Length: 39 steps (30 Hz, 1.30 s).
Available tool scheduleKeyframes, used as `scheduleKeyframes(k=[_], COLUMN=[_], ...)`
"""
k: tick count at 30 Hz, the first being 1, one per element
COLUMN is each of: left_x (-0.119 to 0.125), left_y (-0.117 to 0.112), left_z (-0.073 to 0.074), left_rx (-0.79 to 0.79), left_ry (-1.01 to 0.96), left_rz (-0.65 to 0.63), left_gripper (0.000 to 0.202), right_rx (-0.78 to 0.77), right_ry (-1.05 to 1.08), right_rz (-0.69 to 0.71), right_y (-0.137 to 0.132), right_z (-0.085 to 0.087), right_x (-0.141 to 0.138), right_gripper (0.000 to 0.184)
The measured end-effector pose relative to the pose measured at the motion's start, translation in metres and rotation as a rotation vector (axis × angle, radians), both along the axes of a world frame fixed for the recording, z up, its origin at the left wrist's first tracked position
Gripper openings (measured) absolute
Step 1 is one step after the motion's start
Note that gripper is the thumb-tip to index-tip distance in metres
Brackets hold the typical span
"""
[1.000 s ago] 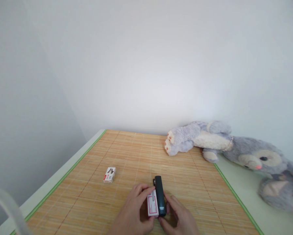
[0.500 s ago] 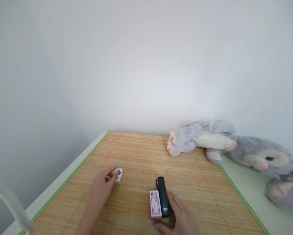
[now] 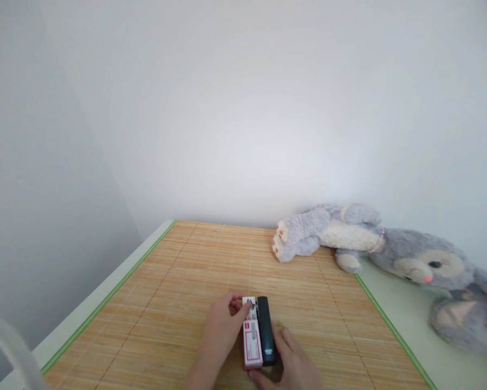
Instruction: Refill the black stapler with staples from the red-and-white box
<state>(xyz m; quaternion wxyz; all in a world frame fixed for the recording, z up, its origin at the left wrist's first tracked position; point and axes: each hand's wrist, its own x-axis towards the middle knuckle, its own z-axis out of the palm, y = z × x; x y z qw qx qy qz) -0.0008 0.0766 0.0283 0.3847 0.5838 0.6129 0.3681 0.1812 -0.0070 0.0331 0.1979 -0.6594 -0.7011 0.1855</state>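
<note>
A black stapler (image 3: 266,329) lies on the bamboo mat (image 3: 178,281) near its front edge, with a long red-and-white box (image 3: 252,344) pressed against its left side. My left hand (image 3: 221,327) pinches a small white box (image 3: 249,304) and holds it at the far end of the long box, beside the stapler. My right hand (image 3: 290,362) rests against the stapler's right side and near end, fingers curled around it.
A grey plush rabbit (image 3: 389,254) lies along the wall at the back right, partly on the mat and partly on the pale green surface (image 3: 406,330). White walls close in the left and back. A translucent strap (image 3: 7,346) shows at the lower left.
My left hand reached left to the small white box, picked it up and carried it right to the stapler. My right hand stayed on the stapler.
</note>
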Motion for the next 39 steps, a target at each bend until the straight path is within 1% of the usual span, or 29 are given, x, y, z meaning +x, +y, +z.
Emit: scheduleKeyframes(k=[4, 6, 8, 10, 11, 13, 15, 17, 20, 23, 26, 29, 32, 34, 35, 37, 39], left_x=[-0.002, -0.001, 0.005, 0.015, 0.022, 0.037, 0.052, 0.066, 0.090, 0.125, 0.168, 0.208, 0.235, 0.241, 0.240, 0.230, 0.213], left_y=[-0.008, -0.016, -0.027, -0.042, -0.049, -0.061, -0.069, -0.069, -0.063, -0.055, -0.050, -0.048, -0.048, -0.048, -0.048, -0.046, -0.043], left_z=[0.008, 0.007, 0.000, -0.014, -0.022, -0.036, -0.044, -0.047, -0.045, -0.038, -0.026, -0.011, -0.002, -0.001, -0.001, -0.002, -0.004], left_rx=[0.021, 0.068, 0.084, 0.030, -0.014, -0.032, -0.001, 0.007, -0.026, -0.102, -0.182, -0.216, -0.243, -0.255, -0.255, -0.231, -0.165], left_ry=[0.015, 0.028, -0.017, -0.140, -0.211, -0.286, -0.270, -0.232, -0.220, -0.204, -0.180, -0.198, -0.259, -0.316, -0.339, -0.348, -0.290], left_rz=[-0.003, 0.055, 0.151, 0.217, 0.221, 0.221, 0.211, 0.186, 0.140, 0.079, -0.021, -0.061, -0.126, -0.180, -0.200, -0.218, -0.208], left_gripper=[0.039, 0.047, 0.056, 0.063, 0.064, 0.066, 0.070, 0.076, 0.078, 0.079, 0.086, 0.090, 0.092, 0.088, 0.086, 0.081, 0.079], right_rx=[-0.026, -0.066, -0.104, -0.140, -0.159, -0.195, -0.215, -0.220, -0.197, -0.140, -0.114, -0.106, -0.114, -0.139, -0.152, -0.170, -0.174], right_ry=[0.025, 0.046, 0.071, 0.096, 0.108, 0.134, 0.162, 0.193, 0.240, 0.269, 0.265, 0.270, 0.265, 0.261, 0.262, 0.266, 0.283], right_rz=[0.032, 0.047, 0.058, 0.069, 0.077, 0.090, 0.095, 0.085, 0.065, 0.050, 0.039, 0.026, -0.003, -0.019, -0.022, -0.024, -0.019], right_y=[0.000, 0.002, 0.005, 0.007, 0.009, 0.010, 0.011, 0.010, 0.009, 0.010, 0.014, 0.017, 0.014, 0.012, 0.010, 0.008, 0.007], right_z=[0.008, 0.010, 0.010, 0.009, 0.008, 0.006, 0.005, 0.006, 0.011, 0.016, 0.015, 0.013, 0.015, 0.021, 0.023, 0.027, 0.028], right_x=[0.002, 0.004, 0.006, 0.006, 0.006, 0.005, 0.006, 0.011, 0.029, 0.062, 0.103, 0.144, 0.173, 0.185, 0.188, 0.193, 0.195], right_gripper=[0.077, 0.079, 0.082, 0.085, 0.086, 0.084, 0.081, 0.078, 0.075, 0.070, 0.066, 0.060, 0.057, 0.056, 0.056, 0.058, 0.065])
